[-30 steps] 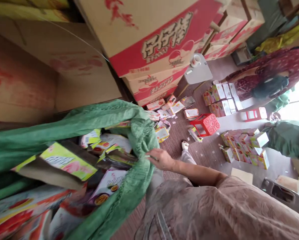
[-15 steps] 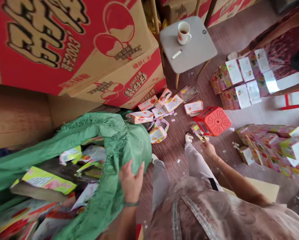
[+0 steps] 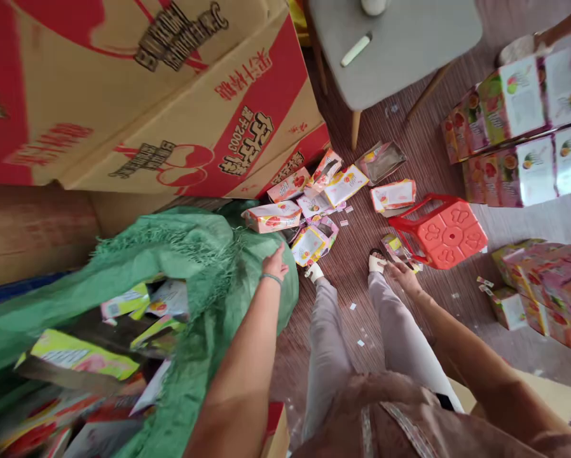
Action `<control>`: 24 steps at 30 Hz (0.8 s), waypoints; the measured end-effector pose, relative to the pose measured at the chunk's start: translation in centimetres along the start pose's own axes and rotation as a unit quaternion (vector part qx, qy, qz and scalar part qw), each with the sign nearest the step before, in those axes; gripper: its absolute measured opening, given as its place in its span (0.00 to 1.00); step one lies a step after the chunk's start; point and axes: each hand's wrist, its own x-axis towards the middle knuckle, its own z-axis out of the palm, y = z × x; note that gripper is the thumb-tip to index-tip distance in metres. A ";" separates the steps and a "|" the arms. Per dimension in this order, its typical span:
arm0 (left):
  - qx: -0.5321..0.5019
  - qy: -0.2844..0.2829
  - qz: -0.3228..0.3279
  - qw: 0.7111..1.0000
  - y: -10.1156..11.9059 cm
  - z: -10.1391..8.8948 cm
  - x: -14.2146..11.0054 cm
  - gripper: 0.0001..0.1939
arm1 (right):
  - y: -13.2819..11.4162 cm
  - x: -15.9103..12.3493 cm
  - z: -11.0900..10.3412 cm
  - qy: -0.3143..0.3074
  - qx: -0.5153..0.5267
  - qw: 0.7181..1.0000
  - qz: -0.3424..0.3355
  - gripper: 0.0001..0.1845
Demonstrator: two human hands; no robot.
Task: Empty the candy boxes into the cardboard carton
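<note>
While the left hand (image 3: pixel 275 266) is over the sack (image 3: pixel 259 280), the right hand (image 3: pixel 404 277) is near the stool (image 3: pixel 450 235). Both grips look loosely open, and the cartons (image 3: pixel 309 245) lie on the floor (image 3: pixel 333 305) between these.

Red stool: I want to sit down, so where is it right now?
Head view, right of centre: the red stool is on the floor, just beyond the right hand, between a loose carton and stacked boxes.

The middle carton (image 3: pixel 190 127) of the stack reads 果汁棒糖 in red, then 仔仔棒 and 2003 across its red band (image 3: pixel 276 95) (the characters before the number are less clear). Print on the small fruit boxes (image 3: pixel 345 186) is too small to read.
</note>
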 end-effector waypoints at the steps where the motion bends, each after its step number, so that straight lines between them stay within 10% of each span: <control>1: -0.019 -0.009 -0.037 0.999 1.3 0.0 2.0 0.37 | -0.9 1.3 1.9 -0.011 0.005 1.000 0.004 0.18; 7: -0.162 -0.019 -0.160 0.974 3.4 2.1 12.5 0.48 | -7.0 8.9 12.3 -0.045 -0.032 0.998 -0.038 0.30; 14: -0.233 -0.035 -0.080 0.969 4.5 5.9 20.4 0.44 | -14.4 18.3 22.9 -0.131 -0.195 0.971 -0.051 0.69; 20: -0.211 -0.068 0.037 0.974 5.0 7.7 28.1 0.38 | -11.9 25.9 33.0 -0.137 -0.227 0.964 0.014 0.83; 24: -0.221 -0.069 0.090 0.969 3.5 7.6 30.5 0.32 | -10.2 26.7 35.5 -0.075 -0.228 0.970 0.040 0.81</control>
